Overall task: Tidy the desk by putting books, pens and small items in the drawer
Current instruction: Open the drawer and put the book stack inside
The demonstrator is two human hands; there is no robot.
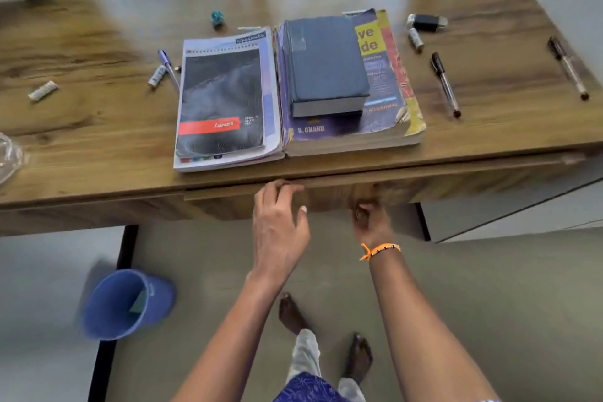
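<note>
A black spiral notebook [222, 101] lies on a stack of notebooks at the desk's front middle. Beside it a dark blue hardback [326, 65] rests on a thick purple and yellow textbook [388, 101]. Two black pens [445, 85] [569, 67] lie at the right, a blue pen [168, 68] at the left. The drawer front [326, 196] sits under the desk edge, barely out. My left hand [279, 225] has its fingertips on the drawer's top edge. My right hand [370, 220] curls under the drawer's bottom edge.
Small white tubes [43, 90] [157, 75] [416, 39], a teal item [217, 19] and a black and silver gadget [427, 22] lie scattered on the wooden desk [81, 127]. A blue bucket [125, 303] stands on the floor at the left, by the desk's black leg.
</note>
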